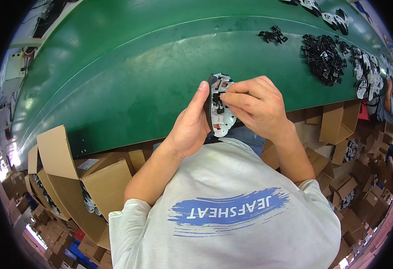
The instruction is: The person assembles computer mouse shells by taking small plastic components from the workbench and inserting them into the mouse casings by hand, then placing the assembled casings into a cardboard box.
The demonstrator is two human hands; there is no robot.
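Observation:
Near the table's front edge, my left hand (190,121) grips a white plastic shell (224,120) with a black outer side, thumb along the black side. The shell stands on its long edge, its hollow inner face turned to the right. Inside it sits a small black plastic clip (218,104). My right hand (257,105) reaches in from the right with thumb and forefinger pinched at the clip's upper end. Its fingertips partly hide the clip and the shell's wall.
Farther right on the green table (160,67) lie a heap of black plastic parts (325,60), a smaller cluster (273,35) and rows of white-and-black shells (366,71). Open cardboard boxes (107,179) stand below the front edge on both sides. Another person (391,105) is at the far right.

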